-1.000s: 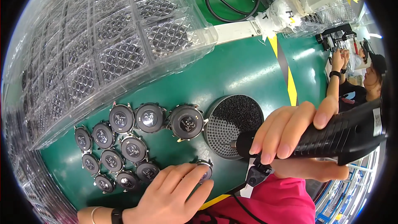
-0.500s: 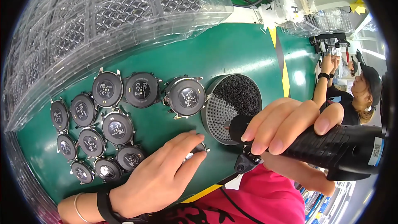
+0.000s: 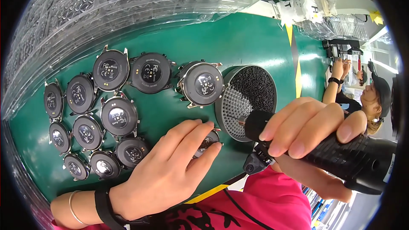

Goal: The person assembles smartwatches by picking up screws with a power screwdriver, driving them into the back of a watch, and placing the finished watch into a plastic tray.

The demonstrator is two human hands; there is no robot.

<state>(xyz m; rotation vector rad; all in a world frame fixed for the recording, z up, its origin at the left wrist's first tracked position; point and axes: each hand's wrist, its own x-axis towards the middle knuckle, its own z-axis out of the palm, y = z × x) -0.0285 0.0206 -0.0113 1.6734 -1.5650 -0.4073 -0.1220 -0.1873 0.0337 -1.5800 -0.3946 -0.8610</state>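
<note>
Both busy lol
Left hand (image 3: 159, 172) pinches a watch (image 3: 207, 143), probably steadying it; right hand (image 3: 313, 128) wraps the driver (image 3: 343, 155) over the dish (image 3: 220, 115).

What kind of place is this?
Probably a factory assembly workstation: face-down watch bodies laid out together, a power screwdriver at a round dish of tiny dark parts, and clear plastic trays.

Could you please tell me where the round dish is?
The round dish sits right of centre in the head view, beside a watch, at the black tool's tip.
</note>
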